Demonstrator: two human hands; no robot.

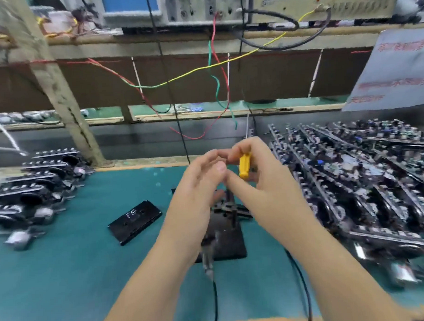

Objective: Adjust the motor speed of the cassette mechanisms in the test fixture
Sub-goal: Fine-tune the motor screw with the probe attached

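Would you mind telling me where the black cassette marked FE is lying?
The cassette lies flat on the green mat, left of the black fixture, below the left hand.

Test fixture (pixel 229 234) sits mid-tabletop (pixel 66 273), a cassette (pixel 135 222) just to its left. Cassette mechanisms lie stacked at far left (pixel 36 188) and heaped at right (pixel 356 186). Both hands (pixel 202 175) (pixel 257 173) meet above the fixture; instruments (pixel 200 7) stand on the shelf behind.

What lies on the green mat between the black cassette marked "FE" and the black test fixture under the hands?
In the head view, only bare green mat lies between the black cassette and black test fixture; the left forearm partly covers it.
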